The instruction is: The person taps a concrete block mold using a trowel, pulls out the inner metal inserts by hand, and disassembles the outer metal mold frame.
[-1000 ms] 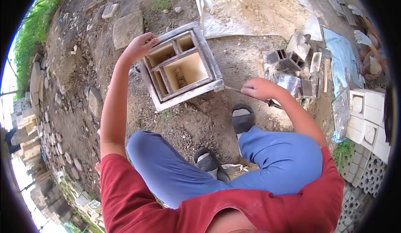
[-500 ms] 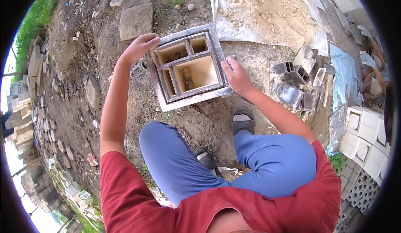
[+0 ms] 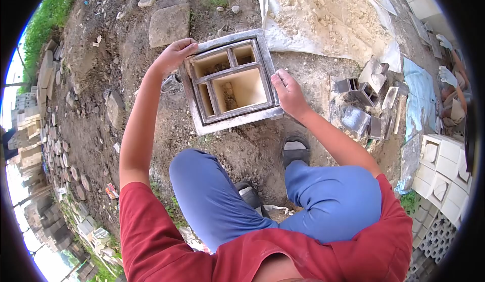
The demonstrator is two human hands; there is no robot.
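A square, box-like mould (image 3: 233, 123) with a pale, dusty outer rim is between my hands, slightly turned. Dark-edged dividers (image 3: 226, 72) split its inside into several compartments with cream inner walls; dark, earthy ground shows through the largest one. My left hand (image 3: 175, 56) grips the upper left corner, fingers curled over the rim. On the right side, my right hand (image 3: 289, 91) holds the edge, its thumb along the rim and the other fingers partly hidden. Whether the mould rests fully on the ground or is slightly raised, I cannot tell.
Pale sandy material (image 3: 328, 19) lies on a white sheet (image 3: 288, 43) ahead. Small metal box pieces (image 3: 356, 118) are piled at right, beside a blue cloth (image 3: 419, 92). White blocks (image 3: 439, 173) stand farther right, near another person's gloved hand (image 3: 447, 76). A flat stone slab (image 3: 169, 25) lies upper left.
The whole view has shifted slightly, so the scene sits a little farther right. Both hands keep their hold on the mould, with no clear movement against the ground.
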